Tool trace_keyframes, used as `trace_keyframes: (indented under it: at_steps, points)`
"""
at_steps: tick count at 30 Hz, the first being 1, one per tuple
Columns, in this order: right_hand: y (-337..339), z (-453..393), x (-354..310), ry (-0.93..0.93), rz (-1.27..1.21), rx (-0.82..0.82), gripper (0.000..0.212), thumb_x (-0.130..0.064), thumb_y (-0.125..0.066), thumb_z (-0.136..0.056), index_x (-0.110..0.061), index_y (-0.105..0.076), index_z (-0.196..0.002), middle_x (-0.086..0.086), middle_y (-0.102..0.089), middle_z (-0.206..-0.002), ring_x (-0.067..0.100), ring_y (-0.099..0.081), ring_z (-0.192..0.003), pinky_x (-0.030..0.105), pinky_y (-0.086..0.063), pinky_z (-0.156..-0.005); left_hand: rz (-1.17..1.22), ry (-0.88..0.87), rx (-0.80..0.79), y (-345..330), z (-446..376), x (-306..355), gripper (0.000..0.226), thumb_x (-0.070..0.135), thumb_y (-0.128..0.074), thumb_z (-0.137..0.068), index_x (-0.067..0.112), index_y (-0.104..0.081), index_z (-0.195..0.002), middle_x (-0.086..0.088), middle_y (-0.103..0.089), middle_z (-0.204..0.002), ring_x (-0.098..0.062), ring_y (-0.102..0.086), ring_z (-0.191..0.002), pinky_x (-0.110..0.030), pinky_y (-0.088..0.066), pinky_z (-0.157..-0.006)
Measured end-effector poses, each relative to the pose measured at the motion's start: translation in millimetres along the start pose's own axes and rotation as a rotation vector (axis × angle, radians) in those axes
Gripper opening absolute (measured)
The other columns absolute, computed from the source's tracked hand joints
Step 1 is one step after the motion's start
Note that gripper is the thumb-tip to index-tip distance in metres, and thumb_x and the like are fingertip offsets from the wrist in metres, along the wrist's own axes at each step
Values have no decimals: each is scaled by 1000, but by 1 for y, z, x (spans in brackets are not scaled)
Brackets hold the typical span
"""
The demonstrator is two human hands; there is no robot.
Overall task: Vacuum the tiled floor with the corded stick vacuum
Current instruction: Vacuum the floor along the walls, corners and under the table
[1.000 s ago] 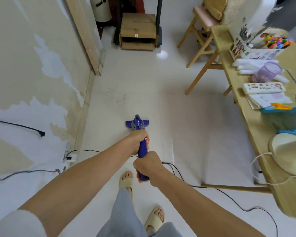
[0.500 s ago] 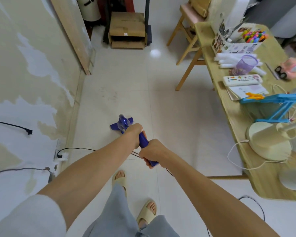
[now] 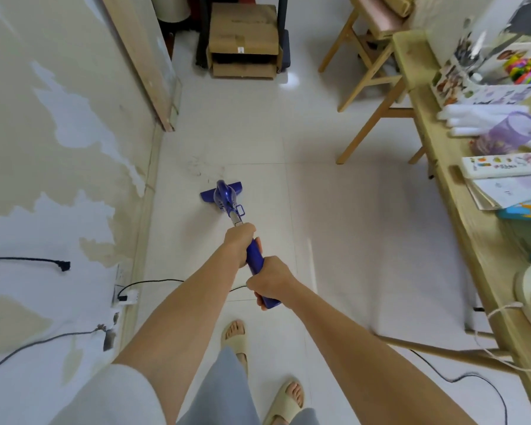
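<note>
My fingers [image 3: 259, 242] were curled tightly around the blue vacuum [image 3: 247, 237] handle, left hand [image 3: 239, 245] higher on it and nearer the floor head [image 3: 219, 191], right hand [image 3: 270, 282] at its end. The stick's long axis ran forward and slightly left, the head resting on the tiled floor [image 3: 365, 225] near the wall [image 3: 59, 148].
</note>
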State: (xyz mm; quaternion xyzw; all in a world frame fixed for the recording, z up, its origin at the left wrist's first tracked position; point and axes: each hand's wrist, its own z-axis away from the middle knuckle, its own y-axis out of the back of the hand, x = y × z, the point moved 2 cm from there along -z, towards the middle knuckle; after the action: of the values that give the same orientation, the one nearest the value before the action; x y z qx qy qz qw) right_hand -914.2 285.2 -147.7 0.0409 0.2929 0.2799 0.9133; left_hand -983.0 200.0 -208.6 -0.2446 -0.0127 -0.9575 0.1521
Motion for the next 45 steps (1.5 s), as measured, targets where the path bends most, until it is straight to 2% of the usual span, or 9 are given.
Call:
trace_keyframes:
  at_steps: [9,15,19,21,25,33,39,42,45]
  points:
    - [-28,-62,-70,-22,-62,11,25,2,-54,-81,-7,-44,-102,13,-57,-84,16,-54,-45,22,-47,-40,-150,-49,27,36,-51,74,14,9,-46,-91,7,-48,-76,-3,-48,-34,-20,-45,-48,-29,-44,-58]
    - [-27,-71,-86,-38,-61,190,19,-2,-52,-79,-10,-45,-95,8,-57,-82,20,-58,-49,28,-54,-51,-103,-25,0,33,-57,95,10,11,-48,-94,11,-47,-84,-6,-50,-58,-15,-45,-51,-29,-43,-53]
    - [-39,-57,-85,-2,136,316,26,-7,-54,-81,-10,-44,-105,3,-54,-92,26,-63,-80,34,-52,-67,-196,-62,63,35,-58,90,13,9,-45,-91,7,-49,-79,-1,-47,-32,-21,-44,-46,-27,-43,-57]
    - [-44,-50,-83,27,176,314,25,-5,-52,-82,-8,-45,-106,3,-51,-92,23,-55,-79,33,-47,-65,-242,-74,108,38,-55,84,12,9,-45,-90,4,-52,-81,-2,-47,-32,-22,-46,-44,-25,-42,-51]
    - [-42,-32,-71,60,178,258,16,0,-51,-77,-12,-43,-84,2,-51,-83,22,-55,-69,38,-58,-68,-219,-77,138,38,-40,68,11,8,-45,-91,1,-52,-93,-8,-50,-51,-21,-45,-42,-20,-39,-37]
    - [-20,34,-24,114,285,159,19,4,-47,-78,-12,-38,-73,6,-51,-68,20,-54,-46,32,-55,-51,46,-25,122,21,16,7,5,5,-43,-91,8,-46,-88,-5,-44,-57,-14,-42,-42,-17,-36,-36]
    - [-1,94,32,140,369,73,15,1,-47,-81,-10,-40,-90,5,-50,-74,15,-53,-47,23,-45,-39,140,-39,119,0,69,-59,16,2,-41,-85,7,-43,-70,-4,-44,-38,-18,-41,-42,-24,-39,-49]
    - [14,124,56,145,426,54,12,1,-46,-81,-9,-40,-85,6,-52,-68,14,-52,-43,21,-44,-38,144,-9,118,-12,90,-88,17,6,-46,-81,10,-40,-66,-7,-47,-57,-20,-45,-51,-28,-45,-61]
    - [24,139,68,129,454,34,13,2,-45,-82,-9,-39,-85,7,-51,-66,13,-51,-43,21,-44,-39,234,37,109,-20,100,-104,13,6,-50,-82,11,-42,-73,-3,-46,-64,-15,-45,-52,-24,-42,-54]
